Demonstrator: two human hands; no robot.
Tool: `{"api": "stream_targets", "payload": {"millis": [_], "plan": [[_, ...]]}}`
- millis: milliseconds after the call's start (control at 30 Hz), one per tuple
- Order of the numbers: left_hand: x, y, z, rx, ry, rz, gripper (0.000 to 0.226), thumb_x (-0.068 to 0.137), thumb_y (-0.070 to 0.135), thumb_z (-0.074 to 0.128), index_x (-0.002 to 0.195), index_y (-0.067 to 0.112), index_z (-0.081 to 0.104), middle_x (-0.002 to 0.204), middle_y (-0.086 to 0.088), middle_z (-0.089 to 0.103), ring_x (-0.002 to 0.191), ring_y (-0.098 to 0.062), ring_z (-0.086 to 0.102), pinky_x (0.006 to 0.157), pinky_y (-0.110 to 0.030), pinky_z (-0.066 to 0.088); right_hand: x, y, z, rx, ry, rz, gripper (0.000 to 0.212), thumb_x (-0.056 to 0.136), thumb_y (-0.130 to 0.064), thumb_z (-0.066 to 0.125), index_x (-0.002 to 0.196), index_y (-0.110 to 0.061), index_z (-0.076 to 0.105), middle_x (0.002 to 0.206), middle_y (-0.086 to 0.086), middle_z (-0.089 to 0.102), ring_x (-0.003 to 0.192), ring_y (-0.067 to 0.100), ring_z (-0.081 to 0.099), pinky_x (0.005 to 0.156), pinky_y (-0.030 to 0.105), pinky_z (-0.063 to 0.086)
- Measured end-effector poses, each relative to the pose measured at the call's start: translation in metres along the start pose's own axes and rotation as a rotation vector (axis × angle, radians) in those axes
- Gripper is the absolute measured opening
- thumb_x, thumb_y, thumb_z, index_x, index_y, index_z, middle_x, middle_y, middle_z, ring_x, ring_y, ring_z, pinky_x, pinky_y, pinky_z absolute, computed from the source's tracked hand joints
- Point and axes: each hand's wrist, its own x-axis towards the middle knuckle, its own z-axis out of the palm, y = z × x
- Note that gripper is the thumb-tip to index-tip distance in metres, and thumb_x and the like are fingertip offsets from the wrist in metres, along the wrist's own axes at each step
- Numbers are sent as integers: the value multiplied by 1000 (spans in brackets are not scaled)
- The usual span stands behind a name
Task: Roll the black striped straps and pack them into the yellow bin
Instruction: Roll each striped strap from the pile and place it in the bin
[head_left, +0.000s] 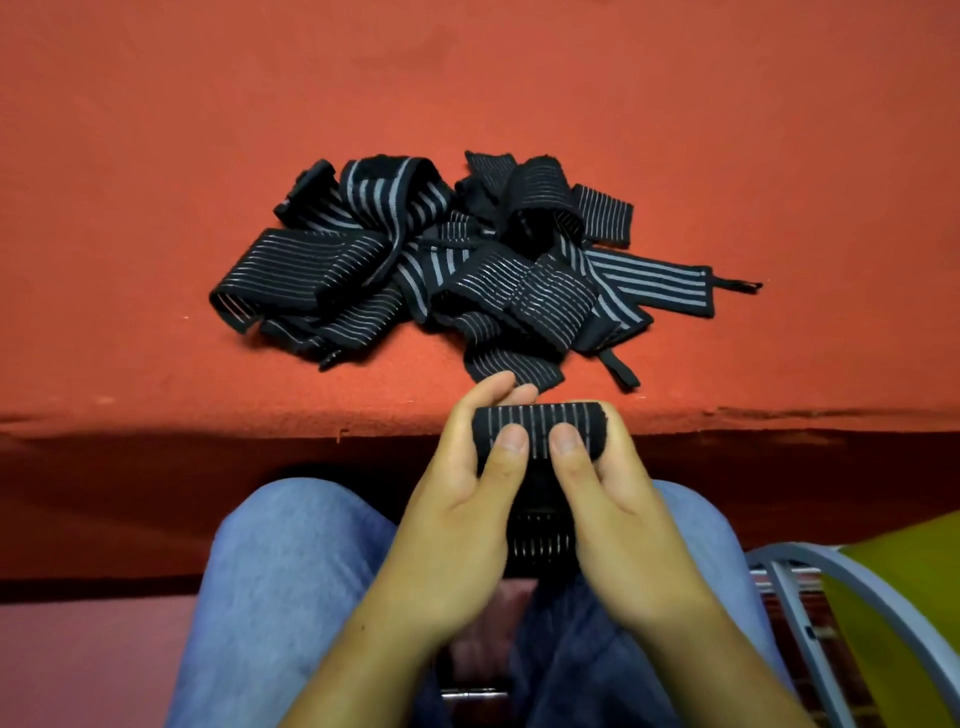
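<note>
Left hand (457, 499) and right hand (613, 499) both grasp one rolled strap (540, 422): thumbs pressed on its near face, fingers curled behind. The unrolled tail (540, 540) hangs between the palms. The roll is held over the near edge of the red surface (156, 156).

Pile of loose striped straps (441, 260) at 12 o'clock from the hands, its nearest end close to the fingertips. Open red cloth at 9 to 11 and 1 to 3 o'clock.

Yellow bin (909, 597) at 4 o'clock, below table level, behind a grey curved rail (831, 566). Denim knees (280, 571) beneath the hands.
</note>
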Motion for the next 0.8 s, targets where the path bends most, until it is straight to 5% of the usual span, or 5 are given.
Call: {"api": "stream_targets", "payload": {"millis": [100,267,400,567,800], "plan": [[3,5,-6,40,-40,-8,43,95,46,58,138,43,54,131,15,68,122,-5,64,105,-30,49,3,1,-4,61,2,-4,21,100,-43,51,116,-37,63,116,0,75,110,21,71,100,50,55],[5,13,-13,83,-40,42,31,100,7,62,123,27,68,109,3,77,91,-6,73,77,-16,55,3,-4,-10,158,-53,55,22,103,-40,54,118,-27,62,110,5,74,100,13,70,87,32,58],[7,11,-17,220,-24,137,32,95,5,67,114,30,73,112,7,74,103,-7,70,88,-19,53,5,-4,-12,150,-73,103,21,95,-50,53,102,-36,67,98,-5,74,94,5,68,83,26,55],[9,16,-15,238,-73,133,30,89,11,71,109,33,76,113,8,74,106,-6,69,86,-12,51,9,-4,-15,205,-19,74,18,96,-38,57,92,-23,66,80,-8,66,78,4,62,71,20,51],[14,20,-13,245,-70,99,28,93,30,66,120,25,71,113,17,76,103,3,70,83,-6,48,14,-3,-16,195,-40,54,15,88,-32,53,96,-38,63,88,-11,71,86,5,65,80,23,52]]}}
